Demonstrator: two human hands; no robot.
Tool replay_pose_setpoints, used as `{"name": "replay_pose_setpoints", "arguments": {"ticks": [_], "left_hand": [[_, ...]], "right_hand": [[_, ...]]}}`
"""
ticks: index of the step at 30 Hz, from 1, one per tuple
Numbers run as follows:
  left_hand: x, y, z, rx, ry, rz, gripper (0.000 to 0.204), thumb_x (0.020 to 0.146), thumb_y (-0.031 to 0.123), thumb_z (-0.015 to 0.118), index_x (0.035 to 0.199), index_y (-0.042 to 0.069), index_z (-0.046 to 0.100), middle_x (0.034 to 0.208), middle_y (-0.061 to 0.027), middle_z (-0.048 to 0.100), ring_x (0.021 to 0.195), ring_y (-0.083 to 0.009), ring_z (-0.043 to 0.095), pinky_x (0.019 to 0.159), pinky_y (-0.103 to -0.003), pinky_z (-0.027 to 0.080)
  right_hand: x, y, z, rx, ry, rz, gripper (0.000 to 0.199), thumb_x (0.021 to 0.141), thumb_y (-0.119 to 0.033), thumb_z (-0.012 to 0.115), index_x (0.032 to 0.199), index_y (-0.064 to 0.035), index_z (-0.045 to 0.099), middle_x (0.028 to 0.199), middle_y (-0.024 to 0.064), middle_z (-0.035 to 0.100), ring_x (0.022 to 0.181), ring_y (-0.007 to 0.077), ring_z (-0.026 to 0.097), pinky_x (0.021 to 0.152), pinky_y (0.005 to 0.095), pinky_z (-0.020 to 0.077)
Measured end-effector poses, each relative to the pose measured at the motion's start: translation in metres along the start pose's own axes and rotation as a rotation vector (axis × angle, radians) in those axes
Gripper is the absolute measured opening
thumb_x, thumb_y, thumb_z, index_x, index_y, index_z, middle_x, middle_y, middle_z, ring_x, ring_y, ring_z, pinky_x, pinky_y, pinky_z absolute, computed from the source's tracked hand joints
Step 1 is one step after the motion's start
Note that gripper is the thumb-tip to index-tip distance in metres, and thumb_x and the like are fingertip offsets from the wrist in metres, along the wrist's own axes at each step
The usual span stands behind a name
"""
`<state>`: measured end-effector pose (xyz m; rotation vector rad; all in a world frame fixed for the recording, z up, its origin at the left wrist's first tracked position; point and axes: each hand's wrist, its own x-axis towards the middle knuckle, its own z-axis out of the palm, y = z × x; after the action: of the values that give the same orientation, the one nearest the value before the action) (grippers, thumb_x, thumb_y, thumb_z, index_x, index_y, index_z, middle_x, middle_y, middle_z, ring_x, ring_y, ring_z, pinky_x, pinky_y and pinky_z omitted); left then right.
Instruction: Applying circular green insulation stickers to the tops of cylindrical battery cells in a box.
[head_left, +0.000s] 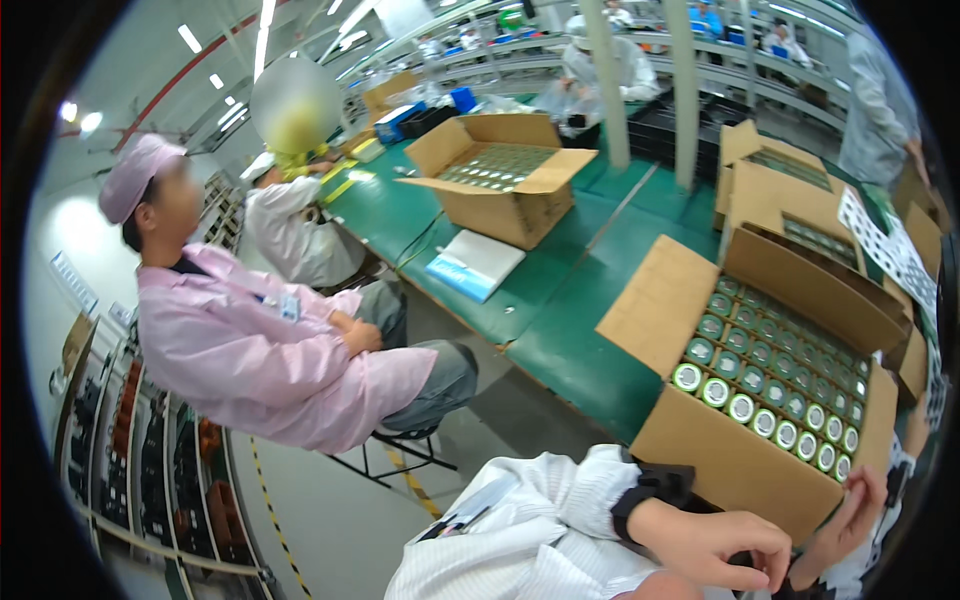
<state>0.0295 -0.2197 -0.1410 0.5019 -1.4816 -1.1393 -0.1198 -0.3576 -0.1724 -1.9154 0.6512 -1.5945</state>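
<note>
At the lower right, my left hand (pixel 708 548) is in front of a cardboard box, its fingers curled down. Whatever they hold, if anything, is hidden at the picture's lower edge. A black band (pixel 640 497) circles that wrist. My right hand (pixel 848 515) is beside the box's front right corner, fingers stretched and apart, with nothing seen in them. The open cardboard box (pixel 735 470) holds rows of upright cylindrical battery cells (pixel 741 407) in a divider grid. Front-row cells show bright white rings; those farther back look duller green.
On the green table (pixel 560 310) stand another open box (pixel 510 205) of cells and a white-and-blue packet (pixel 476 265). More boxes (pixel 790 190) stand behind mine, near a white perforated sheet (pixel 890 245). A person in pink (pixel 270 340) sits at left; others work beyond.
</note>
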Motion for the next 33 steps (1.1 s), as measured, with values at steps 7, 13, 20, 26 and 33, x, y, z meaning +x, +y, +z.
{"name": "replay_pose_setpoints", "arguments": {"ticks": [7, 13, 20, 26, 33], "left_hand": [[0.014, 0.015, -0.027, -0.461, -0.148, 0.152, 0.015, 0.097, 0.009, 0.045, 0.099, -0.001, 0.057, 0.095, -0.0124, 0.059, 0.086, -0.0230, 0.056, 0.077, -0.034, 0.045], [0.044, 0.024, -0.022, -0.412, -0.157, 0.393, 0.018, 0.094, 0.006, 0.045, 0.091, -0.003, 0.060, 0.088, -0.0149, 0.060, 0.080, -0.0257, 0.056, 0.073, -0.036, 0.045], [0.058, 0.009, -0.012, -0.261, -0.117, 0.527, 0.021, 0.093, 0.025, 0.062, 0.088, 0.005, 0.066, 0.095, -0.0153, 0.063, 0.081, -0.0231, 0.056, 0.068, -0.032, 0.044], [0.059, 0.010, -0.014, -0.201, -0.039, 0.511, 0.019, 0.090, 0.024, 0.064, 0.085, 0.006, 0.065, 0.094, -0.0139, 0.063, 0.080, -0.0229, 0.054, 0.068, -0.032, 0.042], [0.064, 0.004, -0.017, -0.356, -0.142, 0.502, 0.024, 0.094, 0.027, 0.059, 0.082, 0.006, 0.064, 0.092, -0.0128, 0.062, 0.079, -0.0230, 0.054, 0.069, -0.032, 0.042]], "right_hand": [[0.005, 0.019, 0.019, -0.287, -0.108, -0.096, 0.014, 0.081, 0.006, 0.056, 0.090, -0.0023, 0.062, 0.079, 0.0107, 0.060, 0.069, 0.0225, 0.057, 0.063, 0.0299, 0.0440], [0.010, 0.023, 0.018, -0.374, -0.102, -0.266, 0.022, 0.067, 0.004, 0.062, 0.086, -0.0082, 0.066, 0.075, 0.0067, 0.061, 0.067, 0.0267, 0.057, 0.062, 0.0374, 0.0447], [0.006, 0.030, 0.020, -0.399, -0.042, -0.352, 0.026, 0.063, 0.006, 0.060, 0.083, -0.0099, 0.066, 0.073, 0.0028, 0.061, 0.063, 0.0228, 0.053, 0.058, 0.0332, 0.0406], [0.004, 0.031, 0.021, -0.415, -0.045, -0.351, 0.026, 0.063, 0.006, 0.059, 0.082, -0.0106, 0.066, 0.073, 0.0018, 0.061, 0.062, 0.0217, 0.052, 0.057, 0.0322, 0.0397], [0.005, 0.032, 0.022, -0.466, -0.061, -0.346, 0.019, 0.068, -0.001, 0.064, 0.083, -0.0124, 0.066, 0.077, 0.0007, 0.061, 0.067, 0.0203, 0.055, 0.061, 0.0322, 0.0427]]}}
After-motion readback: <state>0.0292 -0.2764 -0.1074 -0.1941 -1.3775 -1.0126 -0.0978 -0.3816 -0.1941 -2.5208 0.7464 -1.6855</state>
